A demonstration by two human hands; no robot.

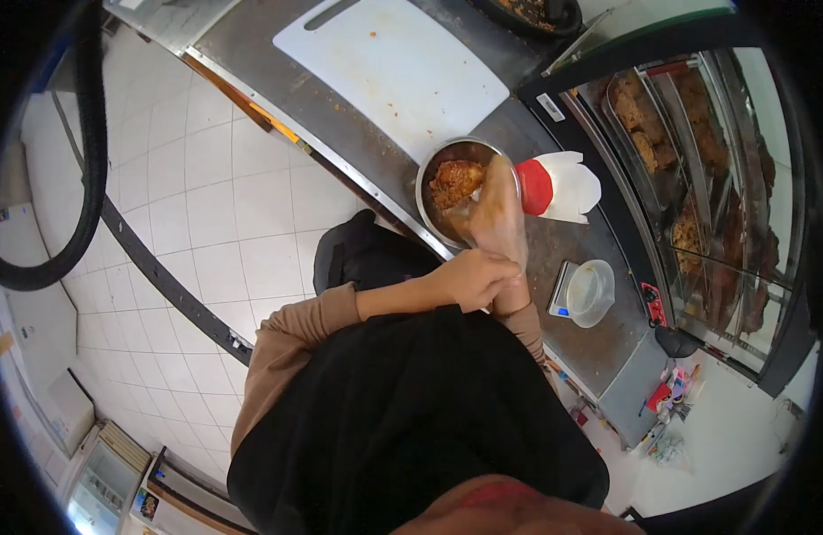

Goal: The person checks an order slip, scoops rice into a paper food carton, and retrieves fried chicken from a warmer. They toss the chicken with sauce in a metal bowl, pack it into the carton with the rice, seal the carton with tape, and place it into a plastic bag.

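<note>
A steel bowl (424,198) stands at the counter's near edge, with a piece of browned roasted or fried meat (456,183) inside. Over the bowl's right side is my right hand (498,218), smeared by motion and seemingly in a clear plastic glove. Its fingers point down toward the bowl, and I cannot make out whether they hold anything. My left hand (474,278) crosses over to the right wrist, its fingers closed there on what looks like the glove's cuff. Right of the bowl, touching or very near it, is a red and white paper food box (554,185) with open flaps.
A white cutting board (394,71) with crumbs lies beyond the bowl. A small scale (559,299) bears a clear plastic tub (591,294). Along the right runs a glass display case (697,178) with trays of cooked meat. A dark pan (536,18) sits at the back.
</note>
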